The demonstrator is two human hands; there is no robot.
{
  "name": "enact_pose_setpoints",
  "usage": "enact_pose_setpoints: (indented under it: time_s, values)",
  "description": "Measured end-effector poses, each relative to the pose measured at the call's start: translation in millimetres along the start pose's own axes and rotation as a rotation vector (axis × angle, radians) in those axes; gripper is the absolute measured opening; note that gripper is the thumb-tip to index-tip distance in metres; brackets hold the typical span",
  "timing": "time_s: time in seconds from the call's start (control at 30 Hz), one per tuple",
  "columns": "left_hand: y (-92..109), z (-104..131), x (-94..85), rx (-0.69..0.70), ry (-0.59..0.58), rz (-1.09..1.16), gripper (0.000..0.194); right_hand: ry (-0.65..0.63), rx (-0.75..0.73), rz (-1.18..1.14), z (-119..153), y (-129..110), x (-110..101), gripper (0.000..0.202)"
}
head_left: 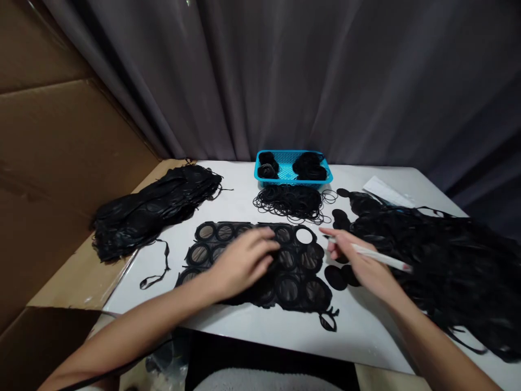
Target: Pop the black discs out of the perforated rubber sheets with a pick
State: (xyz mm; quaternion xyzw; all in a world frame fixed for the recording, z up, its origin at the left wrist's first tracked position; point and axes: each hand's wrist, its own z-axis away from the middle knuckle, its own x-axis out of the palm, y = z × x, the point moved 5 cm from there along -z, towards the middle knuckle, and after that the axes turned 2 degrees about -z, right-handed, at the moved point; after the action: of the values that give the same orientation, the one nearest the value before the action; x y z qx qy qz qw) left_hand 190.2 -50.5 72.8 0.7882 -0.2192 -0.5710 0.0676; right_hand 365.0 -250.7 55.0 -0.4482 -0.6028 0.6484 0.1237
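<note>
Grey garment (264, 380), six o'clock; left hand (244, 260) half-open over black sheet (288, 288), can't tell if gripping; right hand (358, 258) closed round white tool (382, 257), three o'clock.

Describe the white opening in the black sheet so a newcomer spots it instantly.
On the white table, the black sheet lies under the left hand. At its far right corner, beside the right hand's fingertips, is the round opening. It alone shows bright white; neighbouring circles look dark.
</note>
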Motion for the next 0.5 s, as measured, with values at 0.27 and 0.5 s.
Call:
enact_pose_setpoints:
  time_s: [0.27,0.5]
  values:
    - [20,14,84.6,0.086,-0.267,-0.112,0.06,-0.153,-0.028,0.208,12,32,26,0.021]
    - [18,14,82.9,0.049,-0.302,-0.093,0.067,-0.282,-0.277,0.409,24,33,38,0.018]
